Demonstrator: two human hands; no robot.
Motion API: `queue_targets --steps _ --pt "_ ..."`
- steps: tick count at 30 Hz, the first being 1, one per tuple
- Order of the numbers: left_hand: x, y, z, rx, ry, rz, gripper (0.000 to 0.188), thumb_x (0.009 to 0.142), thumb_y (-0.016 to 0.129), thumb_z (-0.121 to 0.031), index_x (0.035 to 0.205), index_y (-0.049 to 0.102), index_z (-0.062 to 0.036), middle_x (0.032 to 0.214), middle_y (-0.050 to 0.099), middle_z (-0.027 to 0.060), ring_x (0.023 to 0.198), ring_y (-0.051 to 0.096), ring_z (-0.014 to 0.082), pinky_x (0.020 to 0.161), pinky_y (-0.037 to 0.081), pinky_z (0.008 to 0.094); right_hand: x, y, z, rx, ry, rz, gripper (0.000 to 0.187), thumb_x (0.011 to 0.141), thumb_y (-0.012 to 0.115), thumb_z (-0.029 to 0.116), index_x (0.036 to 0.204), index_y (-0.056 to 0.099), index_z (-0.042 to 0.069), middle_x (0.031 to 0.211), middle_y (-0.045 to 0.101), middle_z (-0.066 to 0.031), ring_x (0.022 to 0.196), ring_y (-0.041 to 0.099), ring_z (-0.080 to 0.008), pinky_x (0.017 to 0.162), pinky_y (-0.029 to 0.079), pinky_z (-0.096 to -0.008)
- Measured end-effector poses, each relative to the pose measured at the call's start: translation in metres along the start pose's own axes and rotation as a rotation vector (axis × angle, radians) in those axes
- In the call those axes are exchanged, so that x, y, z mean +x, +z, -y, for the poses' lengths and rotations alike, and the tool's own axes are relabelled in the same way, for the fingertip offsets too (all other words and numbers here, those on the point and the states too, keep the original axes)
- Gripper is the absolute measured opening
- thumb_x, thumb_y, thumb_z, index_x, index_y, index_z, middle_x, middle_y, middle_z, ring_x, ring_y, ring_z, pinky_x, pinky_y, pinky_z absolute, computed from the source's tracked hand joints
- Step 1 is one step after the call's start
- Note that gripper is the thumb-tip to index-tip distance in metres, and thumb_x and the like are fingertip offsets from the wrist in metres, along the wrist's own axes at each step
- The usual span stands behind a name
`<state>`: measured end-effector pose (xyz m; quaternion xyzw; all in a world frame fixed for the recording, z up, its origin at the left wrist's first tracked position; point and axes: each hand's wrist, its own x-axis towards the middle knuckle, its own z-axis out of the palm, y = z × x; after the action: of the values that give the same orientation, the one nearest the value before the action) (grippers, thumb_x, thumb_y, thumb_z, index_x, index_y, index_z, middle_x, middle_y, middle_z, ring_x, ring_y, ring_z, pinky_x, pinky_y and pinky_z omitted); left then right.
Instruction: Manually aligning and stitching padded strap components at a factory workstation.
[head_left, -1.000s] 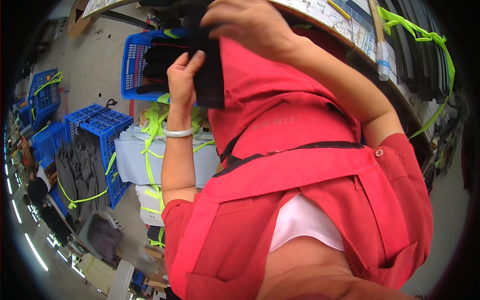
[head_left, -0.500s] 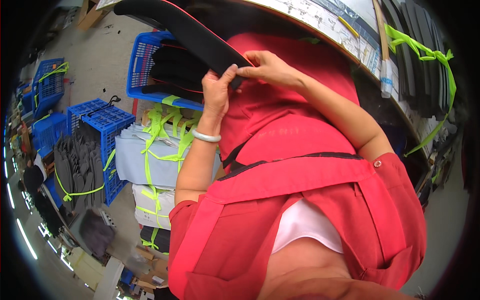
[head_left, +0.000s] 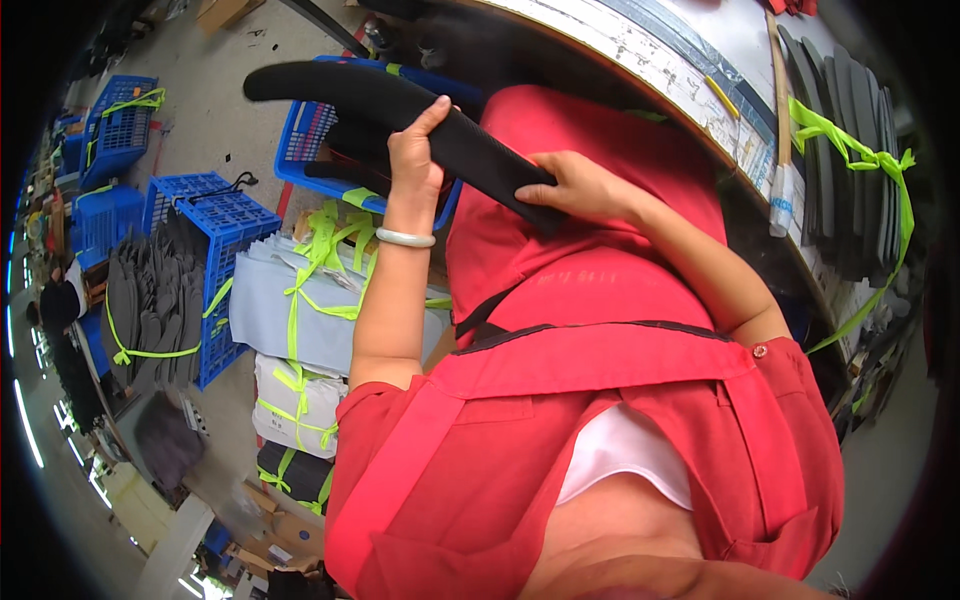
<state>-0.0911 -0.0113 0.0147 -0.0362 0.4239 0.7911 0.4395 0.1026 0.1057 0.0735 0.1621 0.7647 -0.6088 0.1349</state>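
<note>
The left hand (head_left: 417, 160) and the right hand (head_left: 580, 186), thumbs above and fingers closed, grip one long, curved, finely textured black piece (head_left: 475, 152), which partly hides the blue latticed basket (head_left: 306, 135) at far left.

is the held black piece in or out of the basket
Out: left hand and right hand hold the black piece, hiding part of the blue basket.

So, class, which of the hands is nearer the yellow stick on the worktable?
Right. The right hand sits left of the yellow stick; the left hand is farther left.
</note>
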Motion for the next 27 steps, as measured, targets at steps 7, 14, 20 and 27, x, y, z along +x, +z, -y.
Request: queue_targets --steps 7,14,20,27 --pt "0.029 -0.035 -0.032 -0.146 0.038 -0.136 0.008 0.082 0.071 -0.01 0.083 0.066 -0.0038 0.079 0.067 0.0103 0.073 0.066 0.0228 0.069 0.057 0.0344 -0.019 -0.001 0.015 0.016 0.007 0.053 0.032 0.09 0.063 0.025 0.11 0.061 0.0 0.083 0.064 -0.0094 0.077 0.059 -0.0148 0.073 0.047 -0.0324" --pt "0.058 -0.075 -0.043 -0.237 0.13 -0.134 0.02 0.088 0.068 -0.022 0.094 0.062 -0.004 0.091 0.067 0.0112 0.086 0.065 0.0233 0.08 0.055 0.0359 -0.013 -0.006 0.0 0.011 0.018 0.104 0.039 0.086 0.069 0.033 0.101 0.063 -0.002 0.08 0.063 -0.0073 0.076 0.057 -0.0115 0.071 0.048 -0.0313" --pt "-0.008 0.007 0.048 0.027 -0.049 0.147 0.024 0.089 0.066 -0.009 0.11 0.06 0.0001 0.104 0.066 0.0101 0.099 0.063 0.0225 0.092 0.05 0.0372 0.034 -0.027 -0.005 -0.112 0.018 -0.284 0.048 0.085 0.068 0.043 0.098 0.063 -0.002 0.081 0.063 -0.0088 0.071 0.057 -0.0134 0.064 0.047 -0.0294" --pt "-0.011 0.005 0.043 -0.047 -0.158 0.169 0.017 0.088 0.065 -0.005 0.102 0.064 0.0021 0.101 0.067 0.0109 0.093 0.066 0.0222 0.087 0.055 0.0408 0.019 -0.019 -0.016 0.403 0.172 -0.244 0.032 0.09 0.064 0.033 0.094 0.063 0.001 0.071 0.06 -0.0039 0.059 0.056 -0.0067 0.051 0.047 -0.0218"
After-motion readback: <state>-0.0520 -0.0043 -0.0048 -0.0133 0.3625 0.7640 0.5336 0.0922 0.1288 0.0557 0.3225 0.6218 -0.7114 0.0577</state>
